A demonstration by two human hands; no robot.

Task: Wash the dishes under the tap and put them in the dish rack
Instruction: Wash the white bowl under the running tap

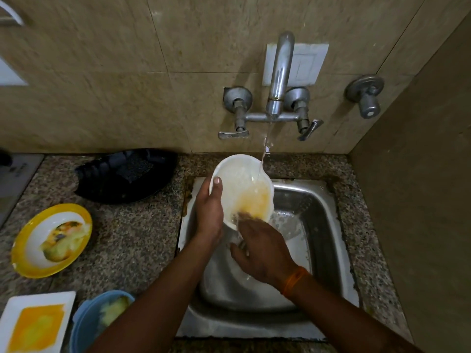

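The left hand grips the white bowl by its left rim, thumb hooked over the edge and fingers hidden behind it, holding the bowl tilted over the steel sink. The right hand reaches into the bowl's lower edge; its fingertips are blurred, so how far it is open cannot be told, and it appears to hold nothing. An orange band circles the right wrist. Water from the wall tap lands inside the bowl, where yellow residue pools. On the speckled bench left of the sink lie 4 things: a dark dish rack at the back, a yellow-rimmed plate with food scraps, a blue bowl, and a white square dish stained yellow.
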